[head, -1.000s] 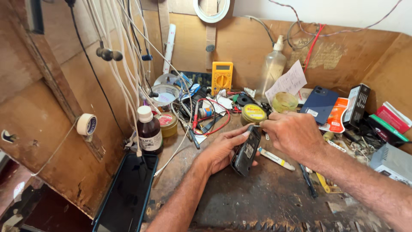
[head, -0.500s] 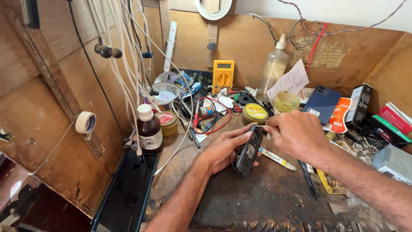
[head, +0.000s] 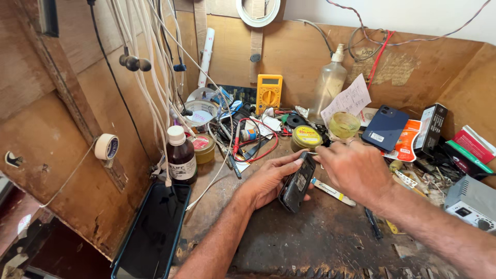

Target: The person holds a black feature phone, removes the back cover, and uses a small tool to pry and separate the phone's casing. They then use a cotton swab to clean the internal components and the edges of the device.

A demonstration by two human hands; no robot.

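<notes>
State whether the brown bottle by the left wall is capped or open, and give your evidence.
Capped. The brown bottle stands upright with a white cap on its neck, beside the dark tablet.

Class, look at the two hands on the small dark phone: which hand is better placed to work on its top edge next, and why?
Probably the right hand: its fingers already pinch at the top edge of the phone, while the left hand cradles it tilted on the bench.

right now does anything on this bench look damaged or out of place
The small phone held on edge by the left hand has its back cover off, insides bare, with the right hand at its top. A dark tablet overhangs the bench edge.
</notes>
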